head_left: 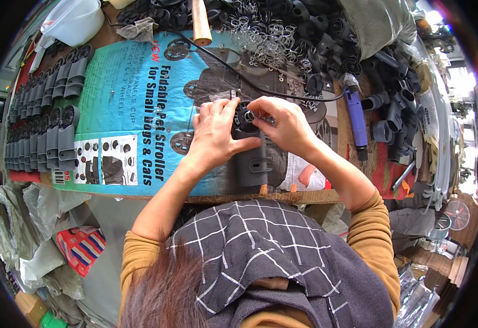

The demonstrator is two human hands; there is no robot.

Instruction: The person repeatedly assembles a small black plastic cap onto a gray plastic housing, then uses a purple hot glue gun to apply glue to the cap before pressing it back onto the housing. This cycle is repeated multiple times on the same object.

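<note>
A dark grey plastic joint fitting (251, 170) lies on the printed cardboard sheet right in front of me, its round hub end facing away and its sleeve end toward me. My left hand (212, 134) steadies it from the left, fingers along the hub and thumb across the body. At the hub's open socket, my right hand (287, 127) pinches a small metal coil spring (251, 115). The fingertips partly cover the spring, so how deep it sits in the socket cannot be made out.
A pile of loose coil springs (266, 41) lies at the back. Rows of similar fittings (50, 139) stand at left. A purple power screwdriver (356, 120) rests at right beside loose black plastic parts (395, 117). A wooden handle (201, 24) and black cable (250, 82) lie beyond my hands.
</note>
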